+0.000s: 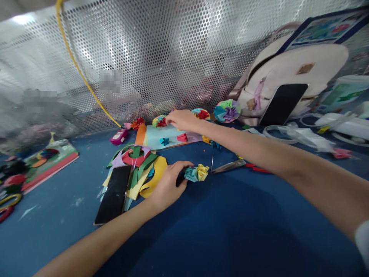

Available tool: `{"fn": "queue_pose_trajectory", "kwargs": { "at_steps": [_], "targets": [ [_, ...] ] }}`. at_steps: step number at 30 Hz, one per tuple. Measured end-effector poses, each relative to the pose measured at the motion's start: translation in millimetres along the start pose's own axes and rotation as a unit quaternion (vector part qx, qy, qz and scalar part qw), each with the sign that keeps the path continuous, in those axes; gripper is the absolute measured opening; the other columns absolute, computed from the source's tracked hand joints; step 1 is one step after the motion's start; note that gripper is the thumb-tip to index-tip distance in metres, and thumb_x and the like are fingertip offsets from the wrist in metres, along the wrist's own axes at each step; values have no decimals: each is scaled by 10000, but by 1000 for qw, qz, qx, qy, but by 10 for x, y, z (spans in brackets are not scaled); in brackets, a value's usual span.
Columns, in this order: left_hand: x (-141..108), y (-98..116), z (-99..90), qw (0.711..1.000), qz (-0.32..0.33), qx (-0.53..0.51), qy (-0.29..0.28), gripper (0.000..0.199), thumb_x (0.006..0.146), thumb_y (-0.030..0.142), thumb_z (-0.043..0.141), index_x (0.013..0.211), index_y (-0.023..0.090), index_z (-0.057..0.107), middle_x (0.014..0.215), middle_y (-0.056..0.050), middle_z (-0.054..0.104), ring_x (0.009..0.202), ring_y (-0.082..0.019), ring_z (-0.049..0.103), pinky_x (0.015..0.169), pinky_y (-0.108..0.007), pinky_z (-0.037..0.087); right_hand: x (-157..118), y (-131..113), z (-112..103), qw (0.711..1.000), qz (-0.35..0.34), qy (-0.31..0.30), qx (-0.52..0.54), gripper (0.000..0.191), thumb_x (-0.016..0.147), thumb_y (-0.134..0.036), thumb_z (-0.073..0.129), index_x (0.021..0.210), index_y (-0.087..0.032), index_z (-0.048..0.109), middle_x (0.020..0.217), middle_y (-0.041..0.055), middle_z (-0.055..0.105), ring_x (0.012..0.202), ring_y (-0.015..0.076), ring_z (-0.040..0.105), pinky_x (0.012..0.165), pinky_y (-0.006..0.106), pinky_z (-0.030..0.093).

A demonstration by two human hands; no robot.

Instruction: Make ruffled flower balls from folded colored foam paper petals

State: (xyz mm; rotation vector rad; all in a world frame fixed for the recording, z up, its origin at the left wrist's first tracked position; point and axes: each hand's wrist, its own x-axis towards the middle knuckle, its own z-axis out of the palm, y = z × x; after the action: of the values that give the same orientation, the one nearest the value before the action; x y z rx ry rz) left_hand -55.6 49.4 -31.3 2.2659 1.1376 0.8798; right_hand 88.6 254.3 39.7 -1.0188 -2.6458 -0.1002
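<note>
Teal-and-yellow crumpled paper flower [196,173] touching curled fingers of left hand [167,186], just right of them, grip unclear; light, even pressure best for holding folds bunched. Right hand [183,120] loosely bent, fingertips down on pale blue card [164,136], nothing visibly held, just beside red-and-yellow paper flower [159,122]. Steel scissors [229,166] right of teal-and-yellow flower.

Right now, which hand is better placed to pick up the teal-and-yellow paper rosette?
Left, probably: the left hand sits right against the teal-and-yellow paper rosette, while the right hand is farther off, reaching over the pale blue paper sheet.
</note>
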Motion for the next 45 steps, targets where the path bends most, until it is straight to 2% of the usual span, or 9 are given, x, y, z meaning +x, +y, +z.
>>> {"fn": "queue_pose_trajectory", "kwargs": {
  "at_steps": [5,12,16,22,25,29,34,39,45],
  "targets": [
    [-1,0,-7,1000,-8,-6,-2,467,844,11,564,1260,219,602,1233,-79,725,1144,-248,686,1027,-454,553,-55,264,-170,998,5,-57,-12,216,959,-265,578,1011,-196,777,966,71,782,776,197,625,612,306,319],
    [6,13,-8,1000,-12,-4,-2,450,858,23,560,1265,212,600,1243,-84,721,1142,-244,684,1033,-451,553,-307,113,-116,993,-17,-113,-27,160,923,-269,642,936,-199,785,942,72,786,732,188,613,594,305,288],
    [9,38,-20,1000,-12,-6,-5,461,846,10,551,1258,210,604,1246,-82,722,1154,-239,684,1050,-446,552,-429,24,-60,993,-16,-109,-40,167,860,-136,619,923,-190,765,982,83,780,746,184,612,607,298,263],
    [17,98,-52,1000,-19,-11,-3,474,834,-15,505,1234,210,626,1214,-77,736,1121,-227,701,1013,-408,581,-694,-2,-196,996,-24,-80,-15,150,849,-154,610,926,-197,731,927,54,760,758,184,618,590,290,271],
    [31,62,-37,998,-31,-49,6,443,859,-17,474,1205,208,638,1170,-69,751,1072,-204,718,993,-386,591,-948,-5,-359,998,-23,-46,35,158,895,-235,596,985,-219,726,994,33,758,821,178,650,625,278,356],
    [49,-26,5,992,-61,-107,31,439,876,-22,422,1197,193,632,1177,-80,744,1109,-188,722,1007,-362,582,-1400,-41,-550,969,-56,3,241,197,908,-300,577,1017,-212,716,1041,48,741,889,185,672,746,298,476],
    [82,-5,-23,993,-53,-94,44,489,879,-38,364,1236,180,618,1230,-100,708,1153,-185,702,1083,-396,538,-1913,-168,-607,943,-11,-71,326,132,922,-295,583,985,-252,691,972,0,749,795,159,675,642,276,474],
    [115,212,-91,996,14,0,93,293,983,80,459,1146,215,662,1262,-91,673,1239,-218,627,1092,-425,500,-2105,-297,-576,944,-32,-93,316,210,974,-280,525,1037,-282,726,969,4,732,734,155,653,641,294,466],
    [94,514,-45,997,40,46,55,110,939,121,630,983,212,671,915,-16,719,830,-173,675,830,-335,524,-1984,-446,-562,945,-42,-102,309,76,936,-276,646,991,-233,675,862,1,706,711,155,642,636,287,452]
  ]
}}
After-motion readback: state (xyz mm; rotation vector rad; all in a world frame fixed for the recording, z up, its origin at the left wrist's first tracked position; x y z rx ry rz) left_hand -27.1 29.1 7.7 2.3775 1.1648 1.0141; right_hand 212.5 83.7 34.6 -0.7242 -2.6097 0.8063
